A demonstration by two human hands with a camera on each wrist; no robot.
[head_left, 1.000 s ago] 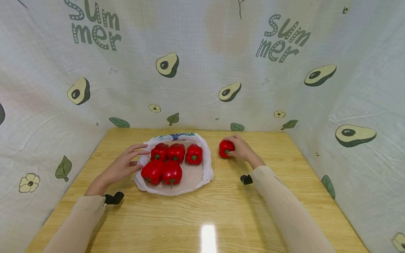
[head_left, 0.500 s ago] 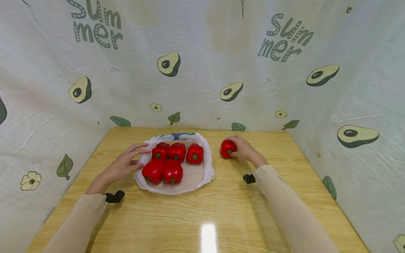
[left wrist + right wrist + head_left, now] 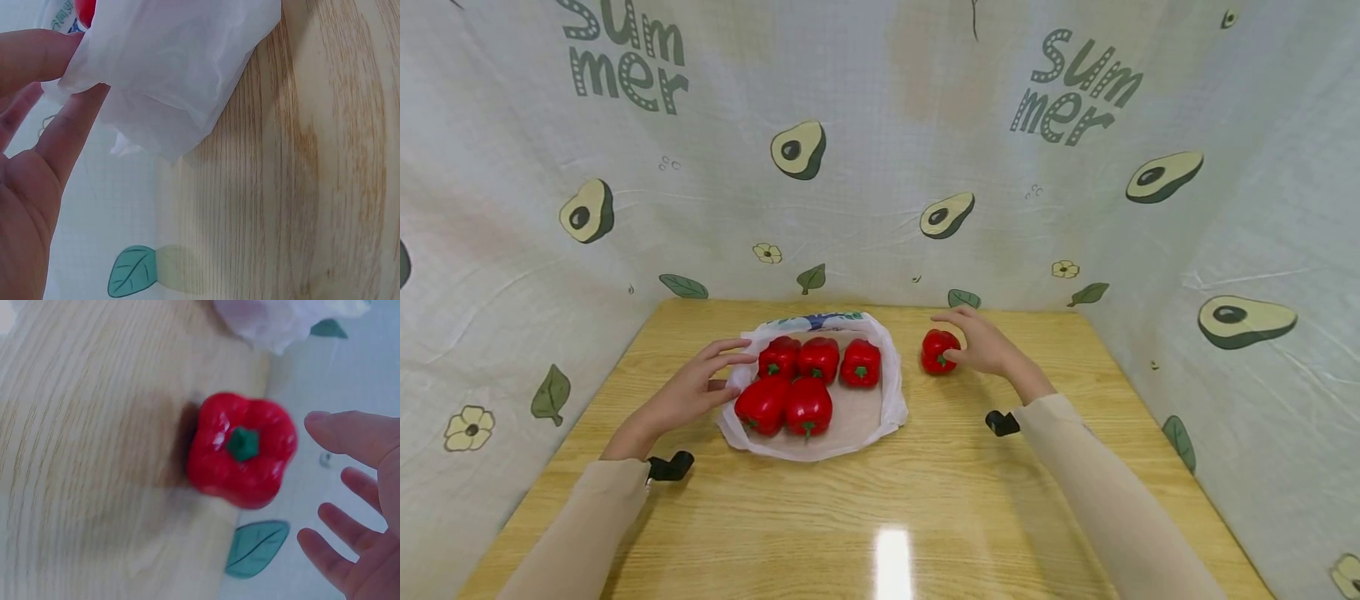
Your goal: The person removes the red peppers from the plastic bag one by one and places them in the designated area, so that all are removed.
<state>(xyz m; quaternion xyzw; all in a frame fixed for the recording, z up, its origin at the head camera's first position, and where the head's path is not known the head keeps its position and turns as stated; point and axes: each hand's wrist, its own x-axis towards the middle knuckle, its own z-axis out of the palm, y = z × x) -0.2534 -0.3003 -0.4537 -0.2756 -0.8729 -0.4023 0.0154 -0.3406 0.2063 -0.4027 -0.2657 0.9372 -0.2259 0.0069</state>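
Several glossy red bell peppers (image 3: 808,408) with green stems sit inside a white plastic bag (image 3: 891,400), its mouth spread wide and its rim rolled outward. My left hand (image 3: 688,398) touches the bag's left rim with spread fingers. In the left wrist view, the thumb tip is hidden behind the bag's film (image 3: 169,56). To the right of the bag, a single bell pepper (image 3: 937,350) stands on the table, stem toward me. My right hand (image 3: 988,343) is beside it, fingers apart. The right wrist view shows a gap between the thumb and this pepper (image 3: 244,478).
The wooden table (image 3: 820,517) reaches back to a cloth (image 3: 865,242) printed with avocados and leaves, which hangs behind and along both sides. A black wrist mount (image 3: 1002,423) sits at the right sleeve, another black mount (image 3: 672,467) at the left.
My right hand has let go of the lone bell pepper. Its fingers have spread and the hand has drawn back slightly to the right. The left hand stays at the bag's rim.
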